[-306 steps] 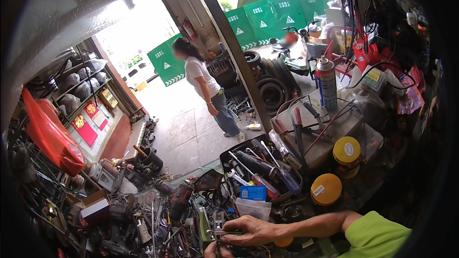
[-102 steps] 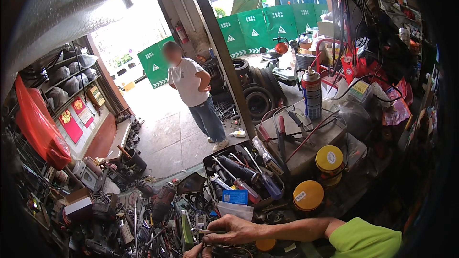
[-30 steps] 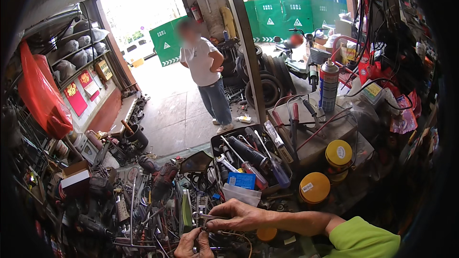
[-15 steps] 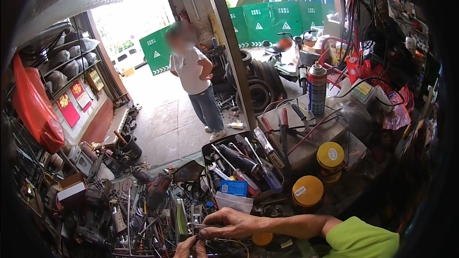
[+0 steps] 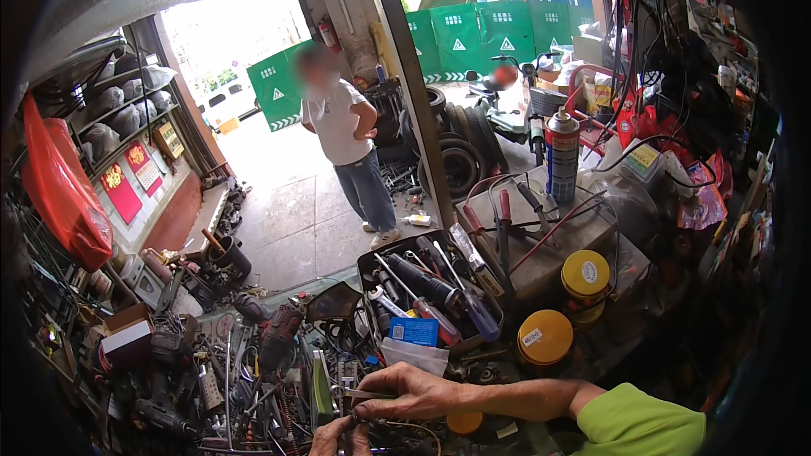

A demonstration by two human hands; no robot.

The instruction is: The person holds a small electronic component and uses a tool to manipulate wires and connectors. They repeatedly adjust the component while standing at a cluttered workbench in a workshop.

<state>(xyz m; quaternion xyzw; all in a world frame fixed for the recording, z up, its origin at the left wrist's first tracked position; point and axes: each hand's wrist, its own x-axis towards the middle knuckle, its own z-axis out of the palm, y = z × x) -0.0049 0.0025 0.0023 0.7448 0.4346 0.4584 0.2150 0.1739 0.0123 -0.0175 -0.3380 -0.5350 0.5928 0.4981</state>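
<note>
My right hand [image 5: 405, 393] is closed around a metal tool, apparently a wrench [image 5: 372, 394], held level over the cluttered bench [image 5: 329, 300]. My left hand [image 5: 338, 439] pinches at a small dark part just below the right fingertips; the part is too small to name. A green bar [image 5: 320, 388] lies just left of my hands. Above them sit a clear bag [image 5: 414, 361], a blue card [image 5: 412, 331] and a tray of screwdrivers [image 5: 431, 291].
A person [image 5: 346, 135] in a white T-shirt stands in the doorway. Cordless drills [image 5: 277, 338] lie at left. Yellow tubs [image 5: 545, 338], a spray can [image 5: 562, 156] and cable-handled tools stand at right. Stacked tyres [image 5: 469, 152] and a scooter are behind the post.
Compared with about ten seconds ago, the person in the doorway has turned and has hands near the waist. My hands stay together at the same spot, with only slight shifts.
</note>
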